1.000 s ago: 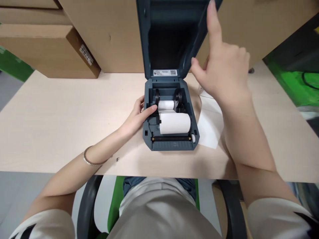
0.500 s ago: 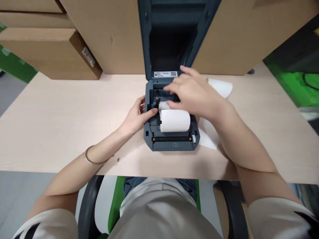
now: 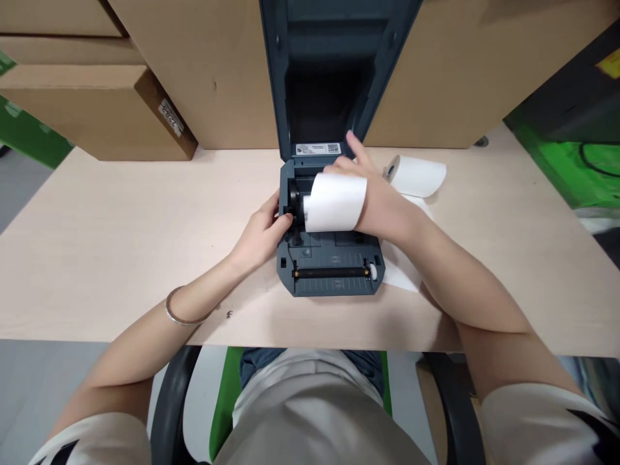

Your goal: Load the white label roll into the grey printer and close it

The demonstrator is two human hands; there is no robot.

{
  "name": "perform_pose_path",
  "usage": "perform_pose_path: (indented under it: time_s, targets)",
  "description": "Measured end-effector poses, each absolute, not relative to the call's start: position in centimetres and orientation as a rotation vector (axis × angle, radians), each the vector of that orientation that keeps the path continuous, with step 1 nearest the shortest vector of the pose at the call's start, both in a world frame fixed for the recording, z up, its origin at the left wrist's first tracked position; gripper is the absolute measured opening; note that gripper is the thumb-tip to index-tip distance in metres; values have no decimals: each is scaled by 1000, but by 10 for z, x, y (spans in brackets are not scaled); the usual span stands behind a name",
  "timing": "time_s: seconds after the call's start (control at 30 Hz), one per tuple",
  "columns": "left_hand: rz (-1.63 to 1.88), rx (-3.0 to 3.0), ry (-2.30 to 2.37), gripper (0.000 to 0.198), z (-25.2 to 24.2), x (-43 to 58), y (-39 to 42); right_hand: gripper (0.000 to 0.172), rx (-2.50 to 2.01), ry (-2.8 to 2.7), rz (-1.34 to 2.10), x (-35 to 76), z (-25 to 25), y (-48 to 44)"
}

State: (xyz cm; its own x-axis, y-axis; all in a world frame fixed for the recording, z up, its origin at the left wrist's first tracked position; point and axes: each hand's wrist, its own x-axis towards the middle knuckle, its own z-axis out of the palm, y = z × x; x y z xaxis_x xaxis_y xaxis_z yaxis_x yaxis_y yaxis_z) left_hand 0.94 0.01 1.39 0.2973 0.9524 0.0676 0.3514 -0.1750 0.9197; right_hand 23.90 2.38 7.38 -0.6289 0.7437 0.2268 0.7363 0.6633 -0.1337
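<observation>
- Label printer [image 3: 334,285] is standing on the table [image 3: 121,258], its lid [image 3: 336,48] raised.
- The left hand [image 3: 260,234] is clasping the printer's left wall [image 3: 286,177], thumb inside, fingers partly hidden outside.
- The right hand [image 3: 375,194] is sitting behind curling white paper [image 3: 336,203], one finger stretching out; that paper is hiding its grip, leaving opening and hold unclear.

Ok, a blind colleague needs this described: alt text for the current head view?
A person's right hand, partly hidden by curling white paper, reaches over an open dark printer. The left hand holds its left side; a paper roll lies at right.
</observation>
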Motion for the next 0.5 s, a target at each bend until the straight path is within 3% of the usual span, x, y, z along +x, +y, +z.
perform_pose_path:
  time_s: [0.27, 0.5]
  targets:
    - [885, 1685, 1145, 67, 18, 13, -1, 30, -1378, -2279, -25, 312, 137, 29]
    - [880, 1694, 1173, 69, 18, 13, -1, 29, -1670, -2252, 135, 352, 80, 90]
